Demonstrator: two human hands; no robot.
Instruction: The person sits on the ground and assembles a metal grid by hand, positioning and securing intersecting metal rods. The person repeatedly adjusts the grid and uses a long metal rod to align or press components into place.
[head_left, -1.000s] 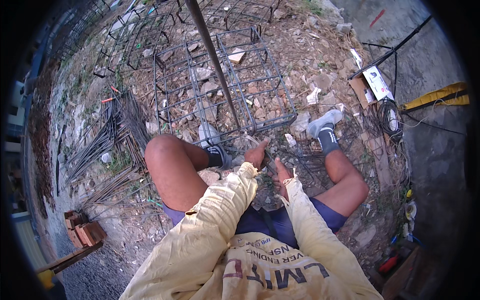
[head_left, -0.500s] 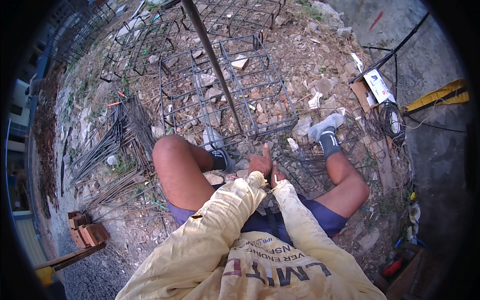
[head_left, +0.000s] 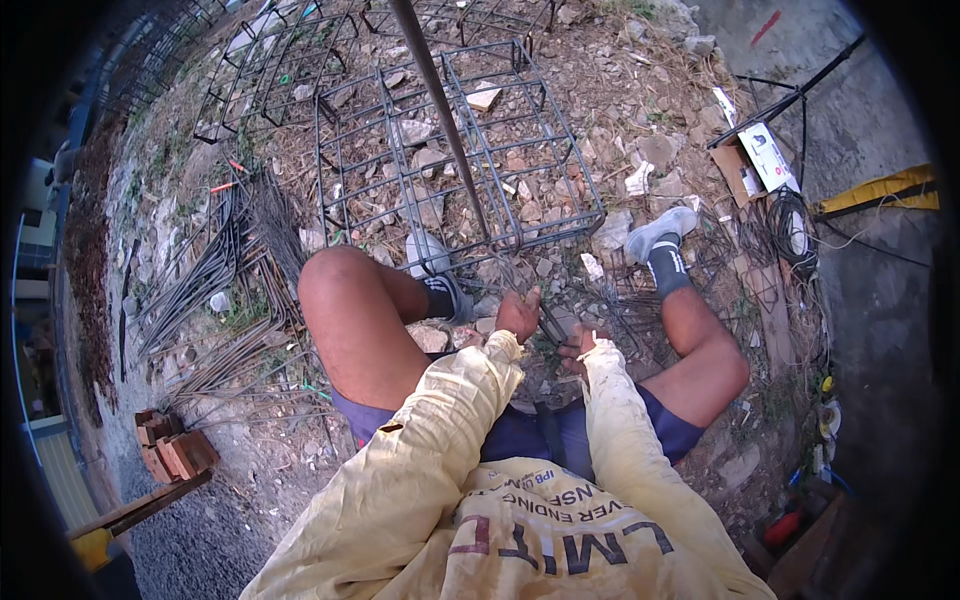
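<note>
Between my spread knees, my left hand (head_left: 518, 316) is closed, fingers curled and thumb side up, just below the near edge of a steel rebar cage (head_left: 490, 238). What it grips, if anything, is hidden by the hand. My right hand (head_left: 584, 345) is a little nearer and to the right, its fingers bent inward toward the left hand; I cannot make out what is in them. A few thin dark rods (head_left: 550, 324) show in the gap between both hands. The cage lies flat on the rubble, with a long dark bar (head_left: 440, 100) slanting across it.
More rebar cages (head_left: 275, 75) lie at the far left. A bundle of thin rods (head_left: 225, 260) is beside my left knee, with red bricks (head_left: 172, 448) nearer. On the right are an open cardboard box (head_left: 755, 163), coiled cable (head_left: 790, 235) and a yellow strap (head_left: 880, 192).
My hands have drawn apart: the right moved right and the left slightly left. Thin rods now show between them. The view has shifted slightly.
</note>
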